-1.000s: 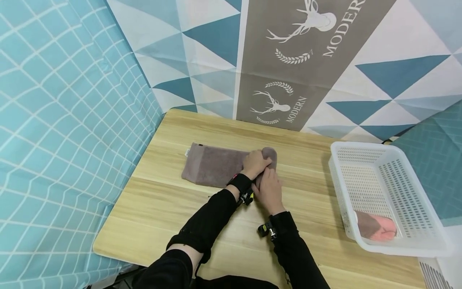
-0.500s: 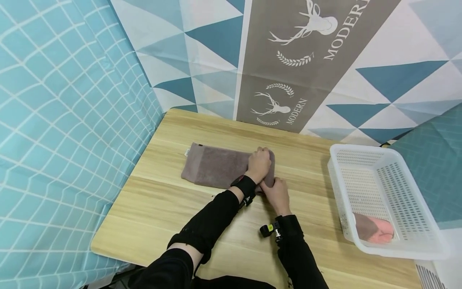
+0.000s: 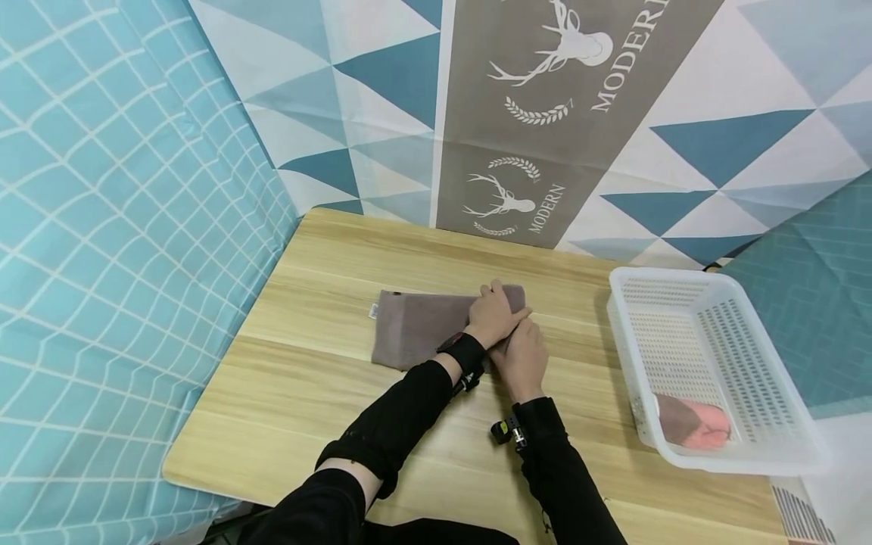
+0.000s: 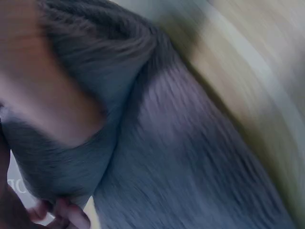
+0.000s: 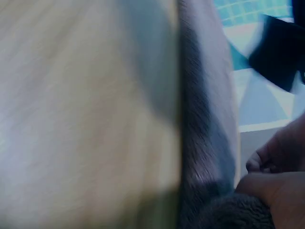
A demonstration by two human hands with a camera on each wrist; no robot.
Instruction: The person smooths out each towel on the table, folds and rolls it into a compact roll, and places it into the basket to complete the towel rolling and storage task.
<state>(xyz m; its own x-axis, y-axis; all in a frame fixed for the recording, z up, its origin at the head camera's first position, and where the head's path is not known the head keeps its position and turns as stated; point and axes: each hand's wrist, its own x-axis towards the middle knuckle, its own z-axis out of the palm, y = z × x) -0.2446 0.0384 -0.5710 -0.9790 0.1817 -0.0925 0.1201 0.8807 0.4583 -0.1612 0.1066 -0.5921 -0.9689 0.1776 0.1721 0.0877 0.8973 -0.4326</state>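
Note:
A mauve-grey towel (image 3: 422, 322) lies on the wooden table, its left part flat and its right end rolled up. My left hand (image 3: 492, 314) grips the roll at its far part, fingers bent over it. Close against it, my right hand (image 3: 524, 359) holds the roll's near end. In the left wrist view, the rolled towel (image 4: 76, 162) sits on the flat layer under my blurred left hand (image 4: 43, 90). The long edge of the towel (image 5: 205, 119) runs down the right wrist view. Much of the roll is hidden beneath both hands.
A white plastic basket (image 3: 620, 341) stands at the table's right side, with a grey and pink rolled cloth (image 3: 695, 422) inside. A small white tag (image 3: 373, 310) sticks out at the towel's left end. Patterned cloth walls (image 3: 381, 113) border the table (image 3: 286, 424) behind and on the left.
The towel's flat left end has slid to the right, and its flat part looks shorter. My hands parted along the roll half a second ago and are now close together again.

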